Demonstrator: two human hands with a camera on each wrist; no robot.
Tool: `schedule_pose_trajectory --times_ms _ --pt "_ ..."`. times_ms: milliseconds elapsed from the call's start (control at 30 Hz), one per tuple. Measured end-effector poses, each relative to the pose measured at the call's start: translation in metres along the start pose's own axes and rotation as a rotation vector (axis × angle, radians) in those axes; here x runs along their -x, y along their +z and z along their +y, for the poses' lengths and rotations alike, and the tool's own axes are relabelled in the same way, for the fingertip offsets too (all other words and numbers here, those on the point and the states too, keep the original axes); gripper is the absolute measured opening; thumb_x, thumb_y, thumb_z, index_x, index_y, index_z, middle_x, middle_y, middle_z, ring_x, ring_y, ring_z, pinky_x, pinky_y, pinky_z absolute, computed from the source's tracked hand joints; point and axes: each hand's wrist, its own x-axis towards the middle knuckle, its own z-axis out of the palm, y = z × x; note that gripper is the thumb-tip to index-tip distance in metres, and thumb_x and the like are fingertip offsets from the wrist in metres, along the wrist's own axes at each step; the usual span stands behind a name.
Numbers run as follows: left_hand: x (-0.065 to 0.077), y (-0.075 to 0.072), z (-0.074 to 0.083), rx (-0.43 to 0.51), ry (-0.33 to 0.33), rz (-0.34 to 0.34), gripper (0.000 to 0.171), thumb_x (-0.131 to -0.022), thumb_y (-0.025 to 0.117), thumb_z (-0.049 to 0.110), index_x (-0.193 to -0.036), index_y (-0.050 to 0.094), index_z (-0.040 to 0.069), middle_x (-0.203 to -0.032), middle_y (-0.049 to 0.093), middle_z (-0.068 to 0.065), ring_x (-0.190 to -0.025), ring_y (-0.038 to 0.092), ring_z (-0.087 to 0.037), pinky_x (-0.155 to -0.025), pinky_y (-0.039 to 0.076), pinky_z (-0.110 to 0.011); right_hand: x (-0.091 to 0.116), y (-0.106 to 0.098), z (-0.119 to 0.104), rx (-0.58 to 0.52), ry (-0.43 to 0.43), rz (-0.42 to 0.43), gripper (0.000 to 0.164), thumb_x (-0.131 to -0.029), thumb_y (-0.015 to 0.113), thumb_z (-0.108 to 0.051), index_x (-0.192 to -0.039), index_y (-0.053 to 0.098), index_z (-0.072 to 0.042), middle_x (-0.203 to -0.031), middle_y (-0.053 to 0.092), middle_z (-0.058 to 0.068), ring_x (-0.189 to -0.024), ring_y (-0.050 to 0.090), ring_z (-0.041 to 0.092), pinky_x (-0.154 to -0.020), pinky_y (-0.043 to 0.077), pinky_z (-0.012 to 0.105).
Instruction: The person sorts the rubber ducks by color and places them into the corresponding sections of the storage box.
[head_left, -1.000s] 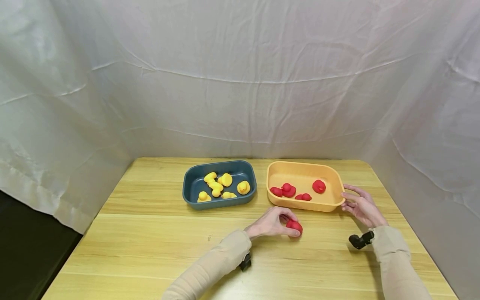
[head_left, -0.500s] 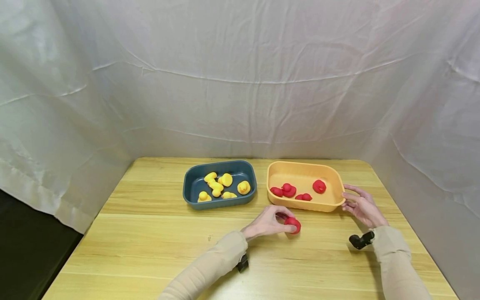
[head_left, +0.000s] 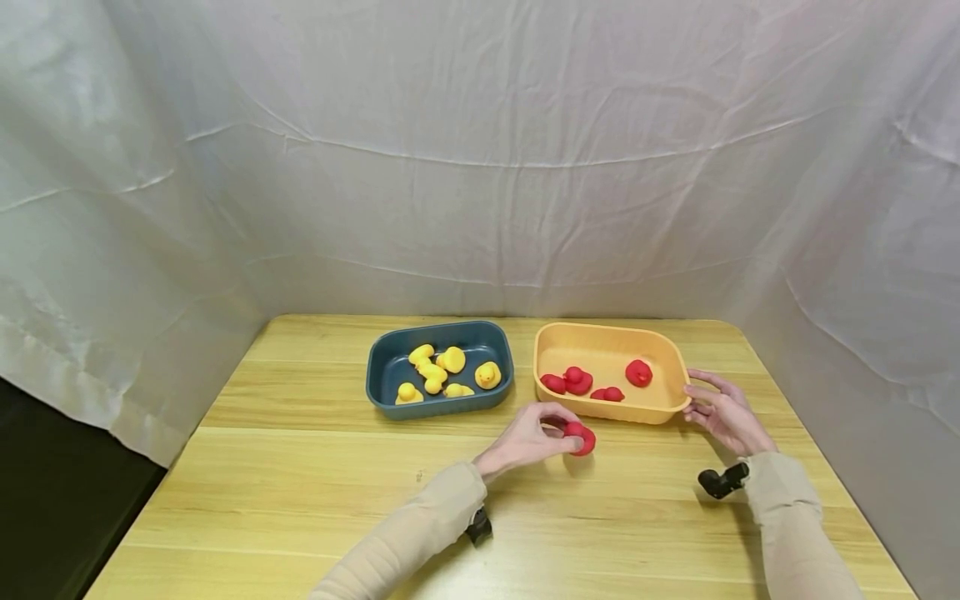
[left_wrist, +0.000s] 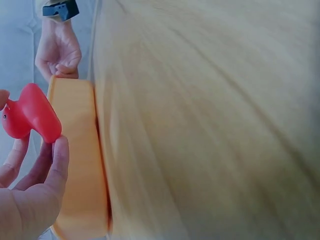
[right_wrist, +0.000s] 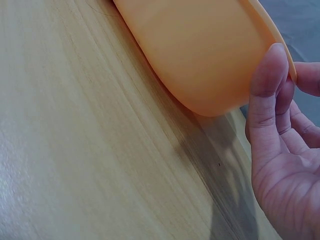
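My left hand (head_left: 532, 435) pinches a red rubber duck (head_left: 581, 438) between thumb and fingertips, in front of the orange bin (head_left: 637, 412). In the left wrist view the duck (left_wrist: 35, 112) shows its eye and flat base, with the fingers along its edge. My right hand (head_left: 723, 412) grips the right end of the orange bin; in the right wrist view its thumb (right_wrist: 270, 70) lies on the outer wall and a finger reaches over the rim. Several red rubber ducks (head_left: 577, 381) lie inside that bin.
A dark blue bin (head_left: 438, 407) with several yellow rubber ducks (head_left: 487, 375) stands left of the orange one. Both sit near the back of the wooden table (head_left: 300, 483). White curtains (head_left: 480, 167) hang behind and at both sides.
My left hand has raised the red duck off the table and carried it away from me and slightly left, toward the orange bin. The right hand and both bins stay put.
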Motion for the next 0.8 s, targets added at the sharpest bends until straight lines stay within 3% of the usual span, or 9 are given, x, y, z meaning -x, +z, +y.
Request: schedule_pose_trajectory --times_ms 200,467,800 --pt "0.002 -0.004 0.006 0.062 -0.015 0.030 0.025 -0.085 0.077 0.014 -0.108 0.073 0.005 -0.104 0.073 -0.010 -0.091 0.063 -0.006 -0.084 0.056 -0.015 0.000 0.000 0.000 -0.002 0.004 0.001 0.027 -0.103 0.049 0.001 -0.121 0.061 -0.015 -0.092 0.069 0.003 -0.073 0.067 0.013 -0.068 0.061 0.023" --pt "0.001 -0.008 0.012 0.065 -0.036 0.133 0.028 -0.085 0.077 0.021 -0.110 0.074 0.008 -0.106 0.074 -0.007 -0.095 0.065 -0.008 -0.084 0.055 -0.021 0.001 0.001 -0.001 -0.001 0.003 0.003 0.027 -0.103 0.049 0.001 -0.120 0.061 -0.016 -0.091 0.069 0.003 -0.073 0.067 0.013 -0.068 0.061 0.022" --pt "-0.007 -0.015 0.017 0.123 0.013 0.201 0.025 -0.088 0.076 0.019 -0.109 0.074 0.005 -0.108 0.074 -0.012 -0.091 0.065 -0.007 -0.081 0.054 -0.020 0.001 0.001 0.000 0.005 -0.002 -0.007 0.027 -0.103 0.048 0.001 -0.120 0.061 -0.016 -0.091 0.070 0.002 -0.073 0.067 0.012 -0.068 0.061 0.022"
